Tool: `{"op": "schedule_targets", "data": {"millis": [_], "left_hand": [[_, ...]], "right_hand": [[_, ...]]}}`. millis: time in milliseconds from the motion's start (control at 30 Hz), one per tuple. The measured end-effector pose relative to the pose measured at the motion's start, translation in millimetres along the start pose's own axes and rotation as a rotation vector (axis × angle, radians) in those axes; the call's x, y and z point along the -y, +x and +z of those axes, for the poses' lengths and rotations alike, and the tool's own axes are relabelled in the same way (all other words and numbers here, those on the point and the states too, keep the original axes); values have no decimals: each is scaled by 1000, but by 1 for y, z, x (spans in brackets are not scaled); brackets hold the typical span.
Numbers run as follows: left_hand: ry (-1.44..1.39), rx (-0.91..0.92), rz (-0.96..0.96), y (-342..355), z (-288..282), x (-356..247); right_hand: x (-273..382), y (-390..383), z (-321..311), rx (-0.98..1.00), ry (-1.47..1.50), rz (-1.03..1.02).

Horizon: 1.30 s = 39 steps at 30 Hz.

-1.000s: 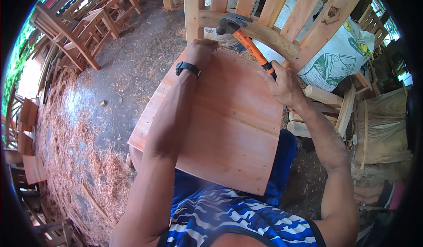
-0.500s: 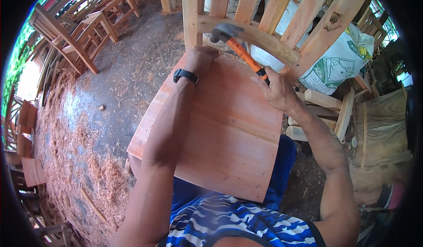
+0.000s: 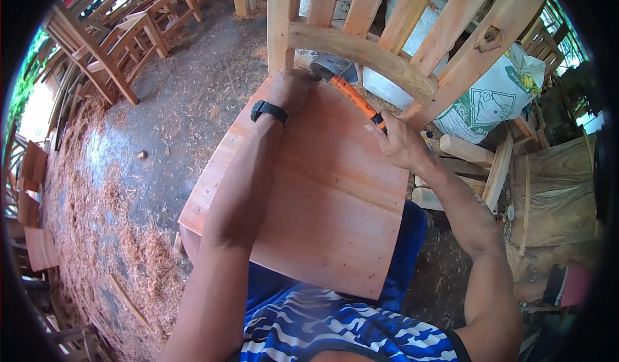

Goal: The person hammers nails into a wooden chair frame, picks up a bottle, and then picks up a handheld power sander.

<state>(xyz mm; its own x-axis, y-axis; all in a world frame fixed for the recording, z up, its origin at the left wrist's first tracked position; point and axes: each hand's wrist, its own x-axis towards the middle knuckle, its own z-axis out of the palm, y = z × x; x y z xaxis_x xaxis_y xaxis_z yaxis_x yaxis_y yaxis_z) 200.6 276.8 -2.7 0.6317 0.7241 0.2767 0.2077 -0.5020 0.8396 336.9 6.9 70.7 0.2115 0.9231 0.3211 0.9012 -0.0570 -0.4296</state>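
Observation:
My right hand (image 3: 403,144) is wrapped round the lower handle of a claw hammer (image 3: 353,95) with an orange grip and a dark metal head. The hammer's head is low, right beside my left hand (image 3: 291,91), at the back edge of a wooden chair seat (image 3: 329,226). My left hand is closed against the seat near the foot of the slatted chair back (image 3: 351,47). Its fingertips are turned away, so what they pinch, if anything, is hidden. A black watch (image 3: 269,111) is on my left wrist. The seat lies over my lap, with small nail marks along its edges.
Printed white sacks (image 3: 493,97) stand behind the chair back. Turned wooden legs (image 3: 461,149) and a plank-like slab (image 3: 558,194) lie at the right. Wood shavings (image 3: 148,252) cover the floor at the left, and an unfinished chair (image 3: 97,59) stands at the far left.
The hammer has come down, its head dropping from above the chair back's lower rail to beside my left hand. My right hand has lowered slightly; my left hand keeps its place on the seat.

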Motion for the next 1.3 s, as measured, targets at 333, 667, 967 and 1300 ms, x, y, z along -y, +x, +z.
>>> {"op": "schedule_targets", "data": {"millis": [333, 667, 967, 1300], "left_hand": [[21, -24, 55, -2, -1, 4], [-412, -176, -62, -5, -17, 1], [-74, -701, -246, 6, -15, 17], [61, -637, -115, 8, -3, 14]], "right_hand": [[9, 0, 4, -63, 54, 53], [49, -4, -24, -192, 68, -11], [12, 2, -7, 41, -3, 24], [-24, 4, 7, -61, -16, -75]]}}
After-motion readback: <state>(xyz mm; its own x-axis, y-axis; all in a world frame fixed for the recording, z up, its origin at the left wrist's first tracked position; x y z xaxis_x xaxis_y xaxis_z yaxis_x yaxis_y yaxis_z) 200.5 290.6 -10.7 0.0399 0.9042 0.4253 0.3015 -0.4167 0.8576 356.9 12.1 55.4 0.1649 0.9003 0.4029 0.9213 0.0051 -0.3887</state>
